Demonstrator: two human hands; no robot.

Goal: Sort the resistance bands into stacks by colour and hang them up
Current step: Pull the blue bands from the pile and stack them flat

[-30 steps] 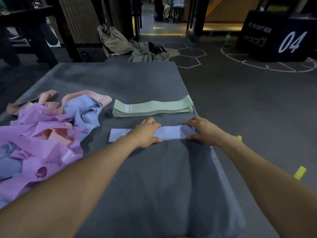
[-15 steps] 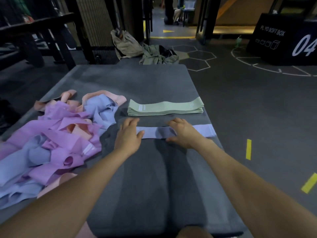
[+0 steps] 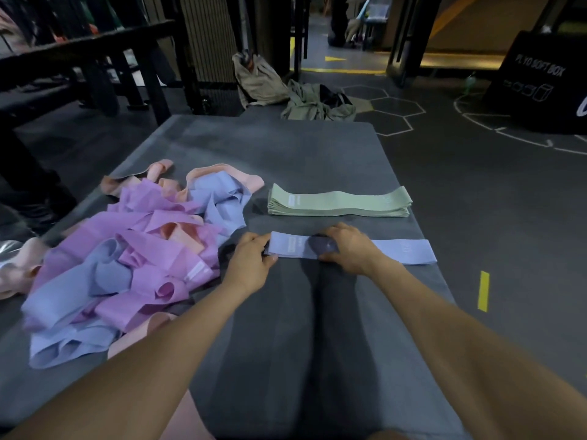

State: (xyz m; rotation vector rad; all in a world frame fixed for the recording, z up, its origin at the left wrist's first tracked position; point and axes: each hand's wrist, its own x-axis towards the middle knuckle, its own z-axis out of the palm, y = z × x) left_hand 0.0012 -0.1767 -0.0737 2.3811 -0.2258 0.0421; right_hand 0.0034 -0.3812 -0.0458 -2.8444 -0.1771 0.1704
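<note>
Scene: A person stands over a grey padded desk (image 3: 317, 328) in a dim gym, sorting resistance bands by colour.

Blue band (image 3: 400, 251): It lies flat across the desk near the right edge, just in front of the green stack (image 3: 340, 203) and apart from it.

Left hand (image 3: 251, 265): It rests at the band's left end, fingers (image 3: 270, 255) curled and touching the edge; whether they pinch the fabric or only press on it cannot be told.

Right hand (image 3: 347, 249): It lies over the middle of the band, fingers bent down onto the cloth, seemingly pressing it flat, not gripping it.

Unsorted heap (image 3: 127, 258): Purple, blue and peach bands lie tangled on the left side of the desk, well apart from the two tidy rows.

Handling: The bands look like thin, soft fabric loops, light and limp, likely to fold or twist when lifted and to slide a little on the desk cover. They are not fragile.

Where to hold: Each looks best taken at its two ends and drawn straight, or smoothed under flat palms; a stack would need a grip round its middle or both ends.

Progress: Green appears done; the blue stack is only beginning, and nothing is hung yet.

Background: Clothing (image 3: 317, 101) lies on the floor beyond, beside a black box (image 3: 536, 87).
</note>
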